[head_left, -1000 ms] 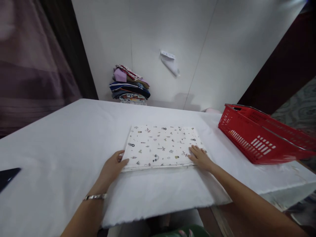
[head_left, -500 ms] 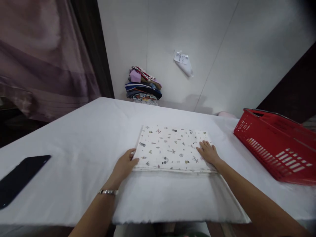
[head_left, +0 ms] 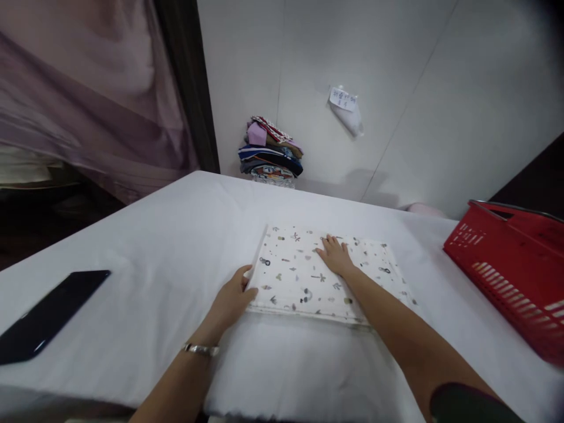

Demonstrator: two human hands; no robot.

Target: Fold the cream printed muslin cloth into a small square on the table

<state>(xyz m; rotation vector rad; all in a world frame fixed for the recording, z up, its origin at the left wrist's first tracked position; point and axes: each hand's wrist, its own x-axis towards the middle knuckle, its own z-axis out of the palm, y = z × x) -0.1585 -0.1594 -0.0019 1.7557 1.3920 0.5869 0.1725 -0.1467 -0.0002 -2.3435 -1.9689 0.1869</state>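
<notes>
A folded white cloth (head_left: 291, 276) with small printed palms, rainbows and other figures lies on the table in front of me. At its left edge, my left hand (head_left: 233, 296) holds the cloth, the thumb on top near the front corner and the fingers curled at the side. My right hand (head_left: 336, 257) lies flat on the upper middle of the cloth, palm down with fingers stretched out. Its forearm crosses over the cloth's front right part and hides some of it.
The table has a white cover (head_left: 176, 235). A dark, flat, phone-like object (head_left: 53, 311) lies at the left, and a red plastic basket (head_left: 520, 264) stands at the right. Folded fabrics (head_left: 271, 153) are stacked by the back wall. A purple curtain (head_left: 145, 117) hangs at the left.
My right hand has slid left from the cloth's right edge to its upper middle. The cloth's right part now lies spread farther out. My left hand keeps its place at the left edge.
</notes>
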